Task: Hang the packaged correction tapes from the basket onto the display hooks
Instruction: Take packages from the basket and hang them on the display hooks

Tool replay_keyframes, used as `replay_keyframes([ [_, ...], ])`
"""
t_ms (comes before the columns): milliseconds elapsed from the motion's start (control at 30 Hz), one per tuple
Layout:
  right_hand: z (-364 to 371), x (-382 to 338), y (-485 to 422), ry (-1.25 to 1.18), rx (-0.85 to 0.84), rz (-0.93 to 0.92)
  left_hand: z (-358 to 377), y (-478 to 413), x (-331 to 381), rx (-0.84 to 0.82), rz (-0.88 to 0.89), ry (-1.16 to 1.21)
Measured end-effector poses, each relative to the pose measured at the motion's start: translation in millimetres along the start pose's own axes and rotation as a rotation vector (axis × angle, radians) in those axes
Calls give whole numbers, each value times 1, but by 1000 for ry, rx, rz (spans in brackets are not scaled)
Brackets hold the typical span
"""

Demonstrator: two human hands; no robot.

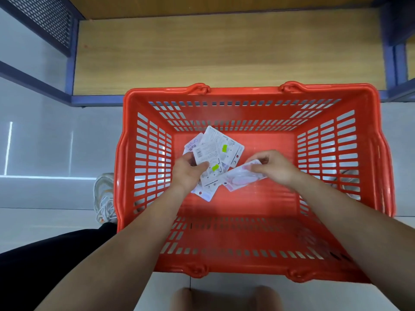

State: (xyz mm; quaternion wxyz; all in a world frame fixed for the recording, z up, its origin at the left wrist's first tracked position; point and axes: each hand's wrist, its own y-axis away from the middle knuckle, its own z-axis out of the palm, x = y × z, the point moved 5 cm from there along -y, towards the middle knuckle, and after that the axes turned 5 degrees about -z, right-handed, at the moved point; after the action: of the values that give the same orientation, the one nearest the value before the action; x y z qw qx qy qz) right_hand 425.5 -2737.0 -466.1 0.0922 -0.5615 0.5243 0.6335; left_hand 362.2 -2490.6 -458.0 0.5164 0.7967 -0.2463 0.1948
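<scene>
An orange-red slotted shopping basket stands on the floor below me. Both my hands reach inside it. My left hand grips a fanned stack of several white packaged correction tapes, backs up, with small green stickers. My right hand pinches the edge of one pink-and-white package that lies just right of the stack, low over the basket floor. No display hooks are in view.
A low wooden shelf board in a blue metal frame lies just beyond the basket. Grey tiled floor surrounds it. My shoe sits by the basket's left side; my dark-trousered knee is at the lower left.
</scene>
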Motion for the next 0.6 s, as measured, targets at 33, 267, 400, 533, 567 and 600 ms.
replay_keyframes([
  [33,-3,0,-2,-9,34,4,2,1,2,6,3,20],
  [267,-9,-19,-25,187,159,-77,16,1,8,-14,-82,235],
  [400,-5,-16,-41,318,89,-39,22,2,10,-16,-46,233],
  [533,-6,-17,-37,261,74,-35,19,-4,13,-11,-30,231],
  [567,-5,-16,-34,218,60,-24,19,-5,14,-18,-26,237],
  [600,-3,-16,-31,166,42,-16,19,-7,13,-30,-31,241],
])
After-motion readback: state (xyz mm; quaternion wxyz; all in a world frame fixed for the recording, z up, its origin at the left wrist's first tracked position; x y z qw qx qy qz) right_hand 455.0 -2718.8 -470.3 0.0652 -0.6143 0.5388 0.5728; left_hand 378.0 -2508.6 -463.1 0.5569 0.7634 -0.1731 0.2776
